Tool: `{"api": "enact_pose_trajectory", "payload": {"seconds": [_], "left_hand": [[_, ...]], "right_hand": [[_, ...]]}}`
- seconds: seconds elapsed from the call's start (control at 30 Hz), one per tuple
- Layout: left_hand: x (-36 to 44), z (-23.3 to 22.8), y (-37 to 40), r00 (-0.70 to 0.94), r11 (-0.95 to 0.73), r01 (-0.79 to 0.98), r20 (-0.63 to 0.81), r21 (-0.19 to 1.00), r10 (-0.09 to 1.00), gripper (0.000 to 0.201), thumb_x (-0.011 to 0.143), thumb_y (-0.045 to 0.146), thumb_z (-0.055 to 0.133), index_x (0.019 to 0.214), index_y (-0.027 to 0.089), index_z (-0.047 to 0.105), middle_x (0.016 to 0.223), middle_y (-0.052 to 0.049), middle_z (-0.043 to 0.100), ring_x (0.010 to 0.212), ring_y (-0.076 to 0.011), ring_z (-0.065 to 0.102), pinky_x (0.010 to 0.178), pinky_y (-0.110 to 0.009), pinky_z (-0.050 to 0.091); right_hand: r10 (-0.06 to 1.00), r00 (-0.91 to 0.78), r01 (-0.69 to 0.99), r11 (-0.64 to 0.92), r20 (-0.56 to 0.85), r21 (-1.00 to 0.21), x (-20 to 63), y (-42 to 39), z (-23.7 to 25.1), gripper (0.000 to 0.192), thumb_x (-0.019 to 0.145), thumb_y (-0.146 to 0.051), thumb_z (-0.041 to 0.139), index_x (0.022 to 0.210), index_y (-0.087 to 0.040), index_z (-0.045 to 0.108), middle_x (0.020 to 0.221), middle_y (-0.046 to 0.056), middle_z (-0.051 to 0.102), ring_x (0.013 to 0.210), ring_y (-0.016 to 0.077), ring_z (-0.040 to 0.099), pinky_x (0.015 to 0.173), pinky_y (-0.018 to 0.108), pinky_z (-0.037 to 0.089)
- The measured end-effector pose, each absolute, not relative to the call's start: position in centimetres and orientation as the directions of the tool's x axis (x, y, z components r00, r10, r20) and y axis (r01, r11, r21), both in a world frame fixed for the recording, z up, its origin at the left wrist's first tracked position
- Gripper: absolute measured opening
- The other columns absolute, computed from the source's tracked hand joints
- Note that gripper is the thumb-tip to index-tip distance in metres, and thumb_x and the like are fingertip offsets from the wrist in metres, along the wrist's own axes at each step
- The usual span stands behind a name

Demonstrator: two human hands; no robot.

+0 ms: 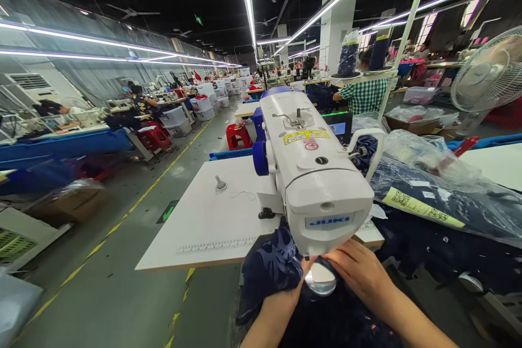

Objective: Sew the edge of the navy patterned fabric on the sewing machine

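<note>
A white JUKI sewing machine [326, 196] stands in front of me, its head covering the needle area. Bunched navy patterned fabric [271, 263] lies to the left of the head and hangs over the table's front edge. My left hand [291, 291] is closed on this fabric just below the head, thumb and fingers pressed together. On the other side, my right hand [359, 266] has its fingers drawn together at the cloth, with the tips partly hidden under the head. Between the hands is a shiny round piece [321, 280] with a pale patch.
The white machine table [196, 217] carries a printed ruler along its front. Plastic-wrapped navy garments [457, 190] crowd the right side. Thread cones [348, 57] stand behind, and a fan [489, 70] is at far right. A red stool [238, 136] sits beyond the table.
</note>
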State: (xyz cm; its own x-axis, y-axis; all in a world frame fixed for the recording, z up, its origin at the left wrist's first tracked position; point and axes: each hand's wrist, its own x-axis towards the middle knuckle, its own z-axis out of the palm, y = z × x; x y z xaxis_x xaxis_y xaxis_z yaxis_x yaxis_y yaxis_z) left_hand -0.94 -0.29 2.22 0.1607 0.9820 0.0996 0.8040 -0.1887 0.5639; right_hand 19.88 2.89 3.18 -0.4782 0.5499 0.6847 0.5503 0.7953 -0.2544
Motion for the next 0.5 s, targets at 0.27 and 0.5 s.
{"api": "enact_pose_trajectory", "payload": {"seconds": [0.27, 0.5], "left_hand": [[-1.2, 1.2, 0.1, 0.104, -0.028, 0.543, -0.034, 0.839, 0.994, 0.043, 0.082, 0.009, 0.041, 0.106, 0.032, 0.067, 0.124, 0.003, 0.059, 0.126, -0.0292, 0.039, 0.11, -0.058, 0.013], [-0.7, 1.8, 0.3, -0.049, 0.092, 0.28, -0.081, 0.956, 0.996, 0.031, 0.073, 0.011, 0.056, 0.094, 0.027, 0.073, 0.114, 0.0, 0.067, 0.128, -0.028, 0.04, 0.113, -0.052, 0.01]], "right_hand": [[0.728, -0.426, 0.612, 0.669, 0.537, -0.421, 19.9, 2.2, 4.1, 0.026, 0.092, -0.016, 0.039, 0.111, -0.024, 0.055, 0.095, 0.009, 0.063, 0.086, 0.0242, 0.063, 0.072, 0.037, 0.054], [0.813, -0.229, 0.47, 0.573, 0.535, -0.671, 19.4, 2.2, 2.6, 0.013, 0.092, -0.023, 0.05, 0.091, -0.028, 0.062, 0.081, 0.0, 0.068, 0.074, 0.0169, 0.066, 0.067, 0.025, 0.052]]}}
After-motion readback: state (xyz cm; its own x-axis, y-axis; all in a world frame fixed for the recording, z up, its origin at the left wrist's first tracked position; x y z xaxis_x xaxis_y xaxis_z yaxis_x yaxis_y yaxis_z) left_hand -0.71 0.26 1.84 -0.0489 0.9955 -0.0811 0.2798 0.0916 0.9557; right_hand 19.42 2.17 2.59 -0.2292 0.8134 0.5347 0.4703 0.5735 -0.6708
